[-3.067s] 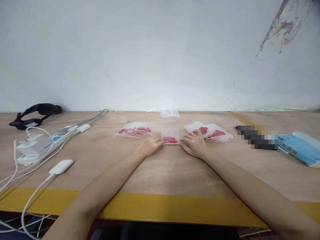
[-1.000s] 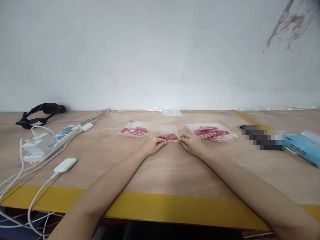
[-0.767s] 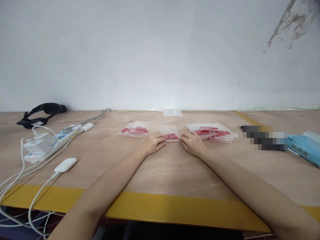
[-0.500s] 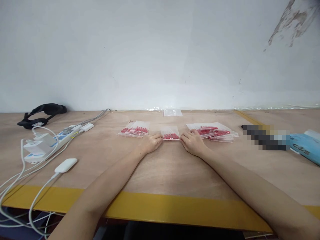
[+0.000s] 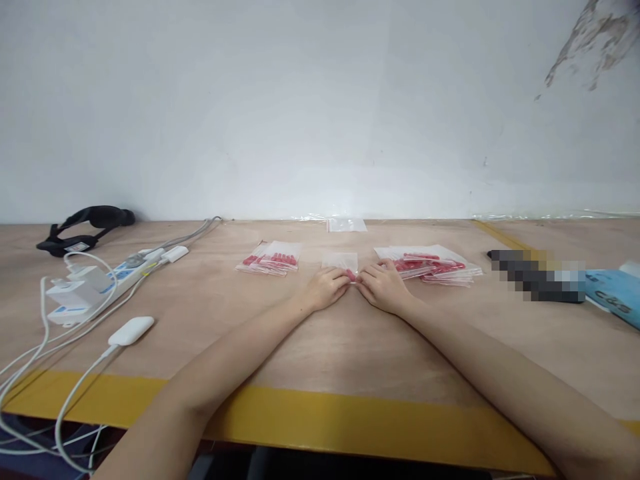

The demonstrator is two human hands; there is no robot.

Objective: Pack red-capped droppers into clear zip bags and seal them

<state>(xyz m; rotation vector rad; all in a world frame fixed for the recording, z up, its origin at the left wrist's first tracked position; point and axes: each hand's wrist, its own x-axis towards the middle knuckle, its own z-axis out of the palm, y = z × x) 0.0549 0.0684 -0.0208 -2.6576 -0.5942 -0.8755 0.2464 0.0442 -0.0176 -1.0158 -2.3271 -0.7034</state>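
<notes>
A small clear plastic bag (image 5: 341, 259) with red pieces in it lies flat on the table in front of me, its near edge towards me. My left hand (image 5: 327, 289) covers most of the red pieces, fingers closed on the bag's near edge. My right hand (image 5: 384, 285) pinches the near right corner, close beside the left fingertips. One stack of similar filled bags (image 5: 273, 257) lies to the left. A larger, looser pile of filled bags (image 5: 430, 265) is just beyond and right of my right hand.
A flat clear bag (image 5: 347, 225) lies by the wall. On the left are a power strip (image 5: 127, 268) with chargers, a white corded device (image 5: 131, 331) and a black headset strap (image 5: 90, 230). A blue packet (image 5: 615, 293) and a blurred dark object (image 5: 530, 275) lie right.
My left hand has slid right along the bag's near edge, over the red pieces, and now almost meets my right hand. The right hand has shifted only slightly.
</notes>
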